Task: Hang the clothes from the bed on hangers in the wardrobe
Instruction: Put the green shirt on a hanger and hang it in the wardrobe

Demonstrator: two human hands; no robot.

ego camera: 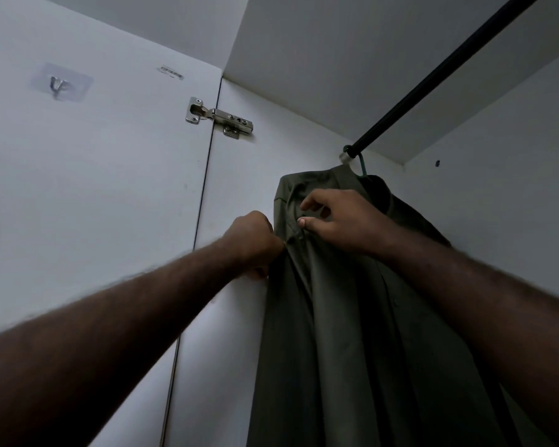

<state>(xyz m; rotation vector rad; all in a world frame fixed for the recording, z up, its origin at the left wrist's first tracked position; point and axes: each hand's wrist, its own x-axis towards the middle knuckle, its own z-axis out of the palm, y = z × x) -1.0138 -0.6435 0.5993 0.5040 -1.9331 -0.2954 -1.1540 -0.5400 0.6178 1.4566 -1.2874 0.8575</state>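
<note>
Both bare forearms are reaching up and forward from the bottom corners; the left one is motion-blurred. Left hand (255,241) is curling into a fist with its knuckles toward the camera. Its grip is clamping the camera-left front edge of the shirt (352,317). Right hand (342,221) is sitting slightly higher, on the shirt front under the collar. Thumb and forefinger are closing in a pinch on the fabric there, other fingers curling behind. Can't tell whether a button is sitting in that pinch.

Shirt is olive green and is hanging inside the wardrobe, draping down past the bottom of frame. Its camera-left shoulder is sitting close against the side panel (246,188); touching or not, can't tell. The green hanger (363,166) is hooking over the black rail (449,75) at its far end, just beside the end bracket (345,158). The hanger's body is hiding under the collar.

Left forearm is crossing in front of the gap between the wardrobe door (94,188) and the side panel. A metal hinge (220,119) is joining the two. The door is also carrying a clear adhesive hook (58,83) and a small label (170,72), text unreadable.

Count: two hands, one shirt, one hanger, one rail, one hinge, one adhesive hook, one label.
</note>
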